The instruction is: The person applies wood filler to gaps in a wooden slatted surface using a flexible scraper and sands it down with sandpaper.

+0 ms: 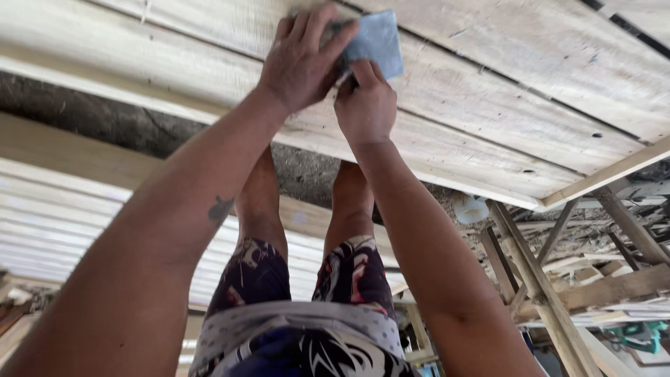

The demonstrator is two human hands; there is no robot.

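Note:
Both my hands rest on a pale, rough wooden board (488, 105) made of several planks. My left hand (300, 59) lies flat over a blue-grey sheet of sandpaper (380, 42) and presses it onto the wood. Just below it, my right hand (364, 105) pinches the sheet's near edge with its fingertips. Part of the sheet is hidden under my left palm. My legs, in patterned shorts (300, 279), show between my arms.
Wooden trestles and loose battens (551, 279) are stacked at the right. A corrugated metal sheet (56, 223) lies at the left, with dark bare ground (105, 122) beyond it. A small white object (469, 208) sits by the board's edge.

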